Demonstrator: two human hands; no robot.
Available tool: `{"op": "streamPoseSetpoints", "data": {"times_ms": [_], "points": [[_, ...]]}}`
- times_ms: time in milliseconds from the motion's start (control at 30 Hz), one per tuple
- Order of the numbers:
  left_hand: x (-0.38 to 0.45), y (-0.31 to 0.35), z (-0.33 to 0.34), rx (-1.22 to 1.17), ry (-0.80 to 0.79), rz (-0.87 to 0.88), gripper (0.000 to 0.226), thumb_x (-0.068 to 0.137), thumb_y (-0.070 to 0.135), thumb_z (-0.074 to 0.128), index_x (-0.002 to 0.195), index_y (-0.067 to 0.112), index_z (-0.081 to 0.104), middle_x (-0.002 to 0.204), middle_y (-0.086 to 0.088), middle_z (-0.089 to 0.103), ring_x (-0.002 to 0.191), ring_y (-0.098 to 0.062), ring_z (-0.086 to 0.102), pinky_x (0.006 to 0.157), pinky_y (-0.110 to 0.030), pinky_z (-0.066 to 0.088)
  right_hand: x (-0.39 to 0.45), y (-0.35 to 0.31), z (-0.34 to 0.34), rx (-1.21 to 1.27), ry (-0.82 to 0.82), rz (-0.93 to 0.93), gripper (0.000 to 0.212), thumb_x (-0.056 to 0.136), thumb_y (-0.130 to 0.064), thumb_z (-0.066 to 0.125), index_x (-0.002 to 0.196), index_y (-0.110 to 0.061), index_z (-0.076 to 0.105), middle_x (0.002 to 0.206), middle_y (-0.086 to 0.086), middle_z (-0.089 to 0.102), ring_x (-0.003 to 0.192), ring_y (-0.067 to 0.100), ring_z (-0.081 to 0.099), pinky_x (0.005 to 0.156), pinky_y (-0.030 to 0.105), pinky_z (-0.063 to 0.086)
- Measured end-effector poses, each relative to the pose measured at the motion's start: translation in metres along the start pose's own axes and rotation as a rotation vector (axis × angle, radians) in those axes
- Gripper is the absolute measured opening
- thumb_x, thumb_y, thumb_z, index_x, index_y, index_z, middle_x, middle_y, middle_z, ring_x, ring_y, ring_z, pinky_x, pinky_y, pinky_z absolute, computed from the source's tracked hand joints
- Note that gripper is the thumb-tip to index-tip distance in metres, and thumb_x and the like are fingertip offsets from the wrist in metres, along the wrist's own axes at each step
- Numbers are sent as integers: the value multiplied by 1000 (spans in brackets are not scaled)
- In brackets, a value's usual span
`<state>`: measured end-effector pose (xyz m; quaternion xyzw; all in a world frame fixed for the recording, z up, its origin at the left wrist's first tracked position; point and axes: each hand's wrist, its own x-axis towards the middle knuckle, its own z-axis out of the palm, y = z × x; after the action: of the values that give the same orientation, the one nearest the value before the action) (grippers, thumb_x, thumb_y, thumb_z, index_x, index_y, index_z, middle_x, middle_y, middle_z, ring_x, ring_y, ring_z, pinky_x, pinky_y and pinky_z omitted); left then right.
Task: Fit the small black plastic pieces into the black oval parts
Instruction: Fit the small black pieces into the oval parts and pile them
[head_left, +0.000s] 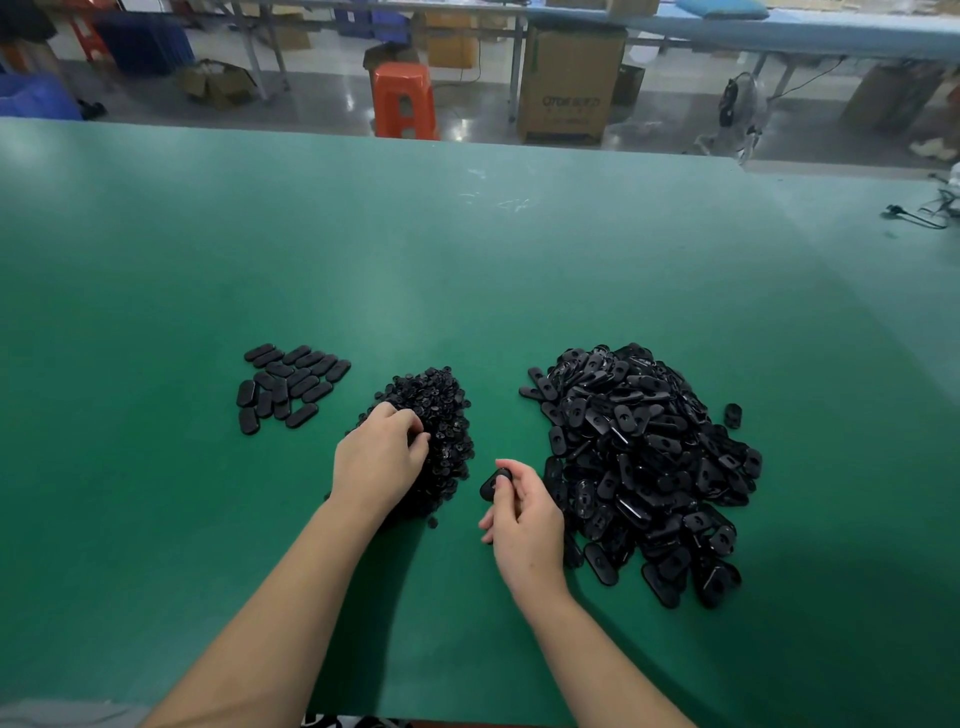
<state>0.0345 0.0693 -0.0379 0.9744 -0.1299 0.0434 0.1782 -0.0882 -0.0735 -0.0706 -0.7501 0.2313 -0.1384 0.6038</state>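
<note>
cardboard box (570, 83) bears dark print (too blurred to read); nothing else legible

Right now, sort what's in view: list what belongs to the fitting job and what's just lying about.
Belongs to the job:
- pile of small black pieces, left hand picking in it
- heap of oval parts
- oval part gripped by right hand
- flat-laid group of ovals

Lying about:
- black cable at the table's far right
- orange stool
- cardboard box
</note>
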Motion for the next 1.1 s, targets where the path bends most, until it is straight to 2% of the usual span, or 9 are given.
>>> {"op": "streamPoseSetpoints", "data": {"times_ms": [133, 367, 467, 533, 633, 700, 800, 1000, 1100], "points": [[0, 3, 3, -2, -21, 10, 27, 93, 51, 64, 103, 27, 70, 98, 8, 56, 80, -19, 63, 64, -30, 49, 0, 0, 0, 8, 3, -2, 21, 106, -19, 49, 116, -30, 63, 65, 3, 66, 52, 8, 61, 53, 16, 49], [3, 5, 7, 9, -39, -8, 18, 97, 42, 61, 100, 27, 70, 94, 9, 54, 82, -19, 61, 64, -29, 44, -1, -1, 1, 21, 5, -4, 21, 106, -19, 49, 114, -32, 63, 68, 2, 67, 53, 7, 62, 52, 16, 50], [2, 6, 1, -23, 21, -13, 15, 97, 40, 62, 97, 27, 70, 91, 9, 63, 80, -17, 61, 63, -29, 45, -1, -1, 0, 25, 8, -10, 21, 106, -19, 50, 112, -35, 61, 70, 1, 68, 56, 9, 65, 54, 17, 51], [0, 7, -4, -169, 44, -38, 10, 96, 35, 66, 93, 27, 71, 85, 12, 69, 75, -13, 62, 63, -29, 48, -1, -2, 0, 30, 11, -15, 23, 105, -19, 50, 107, -40, 60, 71, 1, 69, 58, 10, 66, 54, 19, 52], [-3, 14, -10, -619, -100, -101, 7, 93, 24, 71, 86, 27, 74, 77, 10, 75, 60, -2, 61, 57, -18, 46, -1, -2, 1, 28, 24, -24, 27, 105, -17, 50, 103, -43, 59, 70, 2, 69, 57, 11, 66, 55, 24, 56], [-9, 22, -11, -913, -227, -145, 9, 94, 14, 69, 90, 19, 73, 82, 0, 78, 44, -6, 50, 45, -19, 41, -1, -1, 1, 34, 32, -26, 26, 105, -17, 50, 103, -41, 59, 70, 2, 69, 56, 11, 66, 58, 29, 58], [-17, 32, -10, -1197, -293, -221, 3, 95, 3, 66, 96, 4, 68, 88, -13, 77, 39, -11, 41, 37, -21, 37, -2, -2, 1, 61, 44, -22, 21, 105, -16, 50, 102, -34, 58, 71, 2, 70, 56, 13, 67, 55, 25, 55], [-25, 42, -4, -1303, -380, -286, 5, 95, 0, 65, 98, -1, 68, 89, -15, 76, 41, -11, 43, 37, -22, 36, -2, -7, 0, 118, 46, 13, 13, 106, -16, 46, 103, -28, 51, 93, -1, 74, 62, 19, 72, 54, 28, 56], [-28, 43, -2, -1295, -400, -332, 7, 92, 2, 69, 90, 6, 74, 65, -5, 65, 45, -9, 41, 39, -22, 34, -3, -6, 0, 126, 53, 11, 14, 106, -16, 47, 102, -29, 52, 89, -2, 75, 62, 19, 72, 56, 32, 58]]}}
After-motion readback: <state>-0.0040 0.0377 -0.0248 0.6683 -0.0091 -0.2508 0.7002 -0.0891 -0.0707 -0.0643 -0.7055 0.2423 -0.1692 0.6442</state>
